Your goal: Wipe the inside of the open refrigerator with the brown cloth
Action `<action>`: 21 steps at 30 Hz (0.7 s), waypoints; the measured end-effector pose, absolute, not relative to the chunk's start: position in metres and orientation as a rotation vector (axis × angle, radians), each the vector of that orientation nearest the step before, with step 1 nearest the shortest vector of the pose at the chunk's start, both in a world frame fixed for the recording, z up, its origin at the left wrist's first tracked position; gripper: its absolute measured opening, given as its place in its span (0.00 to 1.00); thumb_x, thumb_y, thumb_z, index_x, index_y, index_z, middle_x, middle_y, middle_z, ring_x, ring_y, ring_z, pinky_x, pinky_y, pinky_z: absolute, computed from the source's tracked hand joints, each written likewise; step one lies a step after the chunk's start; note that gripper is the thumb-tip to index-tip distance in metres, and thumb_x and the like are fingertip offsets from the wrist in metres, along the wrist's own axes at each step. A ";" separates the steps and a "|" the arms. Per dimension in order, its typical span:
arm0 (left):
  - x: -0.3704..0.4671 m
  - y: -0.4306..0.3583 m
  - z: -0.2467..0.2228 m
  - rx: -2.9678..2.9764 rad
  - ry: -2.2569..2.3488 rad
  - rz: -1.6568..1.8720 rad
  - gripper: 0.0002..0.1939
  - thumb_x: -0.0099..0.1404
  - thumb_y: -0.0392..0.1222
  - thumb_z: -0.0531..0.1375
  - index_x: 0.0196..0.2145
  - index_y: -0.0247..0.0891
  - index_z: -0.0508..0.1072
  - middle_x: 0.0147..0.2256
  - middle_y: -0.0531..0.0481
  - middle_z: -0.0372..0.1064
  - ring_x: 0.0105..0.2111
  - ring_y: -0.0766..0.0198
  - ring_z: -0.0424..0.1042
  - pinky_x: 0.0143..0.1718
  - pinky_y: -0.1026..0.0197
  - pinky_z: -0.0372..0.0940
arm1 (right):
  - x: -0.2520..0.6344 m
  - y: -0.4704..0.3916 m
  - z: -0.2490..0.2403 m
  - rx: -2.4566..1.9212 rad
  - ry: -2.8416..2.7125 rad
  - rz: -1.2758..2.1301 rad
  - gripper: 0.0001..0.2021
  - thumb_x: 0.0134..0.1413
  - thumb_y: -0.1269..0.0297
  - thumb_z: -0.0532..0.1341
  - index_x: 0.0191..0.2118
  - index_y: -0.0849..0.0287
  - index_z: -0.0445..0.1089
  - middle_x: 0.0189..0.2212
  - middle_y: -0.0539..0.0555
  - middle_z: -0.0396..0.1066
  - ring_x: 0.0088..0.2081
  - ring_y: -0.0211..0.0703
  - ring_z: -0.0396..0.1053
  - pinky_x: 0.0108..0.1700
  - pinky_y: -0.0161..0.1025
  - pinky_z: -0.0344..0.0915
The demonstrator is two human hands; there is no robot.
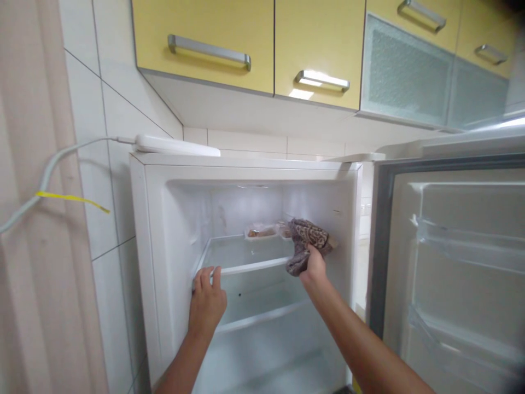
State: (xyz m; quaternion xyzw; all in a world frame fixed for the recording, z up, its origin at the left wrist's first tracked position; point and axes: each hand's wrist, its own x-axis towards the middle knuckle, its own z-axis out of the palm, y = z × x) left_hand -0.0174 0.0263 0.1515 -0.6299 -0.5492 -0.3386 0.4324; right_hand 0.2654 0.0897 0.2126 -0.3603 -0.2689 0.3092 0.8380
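Right hand [315, 268] grasps a brown patterned cloth [305, 238] inside an open white refrigerator [153, 246], its fingers mostly hidden.
Left hand [207, 301] curls its fingers over the white-edged glass upper shelf [233, 253], grip unclear; of two plastic-wrapped trays [261, 232] with blurred brownish contents, one is partly covered.

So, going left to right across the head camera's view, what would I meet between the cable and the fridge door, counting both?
Cable, left hand at the upper shelf, food tray, patterned cloth held in the right hand, open fridge door.
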 end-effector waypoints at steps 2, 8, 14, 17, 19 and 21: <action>-0.017 0.026 0.152 -1.564 -1.371 -0.837 0.22 0.61 0.30 0.57 0.54 0.26 0.69 0.52 0.33 0.62 0.56 0.44 0.62 0.61 0.43 0.64 | 0.263 0.087 0.230 -0.759 -0.524 0.672 0.13 0.45 0.56 0.59 0.36 0.56 0.67 0.29 0.52 0.76 0.33 0.47 0.76 0.35 0.47 0.75; -0.017 0.027 0.152 -1.544 -1.358 -0.833 0.22 0.61 0.30 0.57 0.54 0.26 0.68 0.52 0.35 0.61 0.56 0.44 0.62 0.60 0.43 0.65 | 0.257 0.054 0.280 -0.739 -0.699 0.356 0.23 0.49 0.58 0.63 0.52 0.60 0.69 0.52 0.60 0.75 0.55 0.50 0.72 0.60 0.51 0.67; -0.018 0.029 0.150 -1.546 -1.362 -0.847 0.22 0.61 0.30 0.57 0.54 0.27 0.68 0.52 0.35 0.61 0.56 0.44 0.62 0.60 0.43 0.65 | 0.281 0.064 0.289 -1.102 -1.617 -0.891 0.27 0.61 0.73 0.52 0.66 0.55 0.62 0.70 0.58 0.56 0.72 0.53 0.47 0.72 0.57 0.43; -0.017 0.029 0.150 -1.546 -1.357 -0.868 0.23 0.61 0.29 0.56 0.54 0.26 0.68 0.52 0.34 0.61 0.56 0.44 0.62 0.60 0.43 0.65 | 0.303 0.092 0.280 -1.507 -1.814 -1.019 0.24 0.63 0.72 0.48 0.63 0.66 0.65 0.69 0.66 0.56 0.71 0.56 0.49 0.71 0.54 0.47; -0.016 0.028 0.150 -1.538 -1.364 -0.880 0.23 0.60 0.28 0.56 0.54 0.26 0.68 0.52 0.35 0.62 0.57 0.44 0.62 0.60 0.44 0.66 | 0.313 0.108 0.274 -1.670 -1.894 -1.018 0.25 0.62 0.73 0.47 0.61 0.73 0.66 0.68 0.71 0.56 0.71 0.56 0.50 0.71 0.52 0.48; -0.015 0.027 0.150 -1.530 -1.376 -0.885 0.24 0.60 0.28 0.56 0.54 0.26 0.69 0.52 0.35 0.62 0.57 0.44 0.62 0.60 0.44 0.66 | 0.317 0.121 0.272 -1.687 -1.953 -1.015 0.25 0.61 0.74 0.48 0.61 0.76 0.66 0.68 0.73 0.57 0.71 0.57 0.50 0.71 0.52 0.46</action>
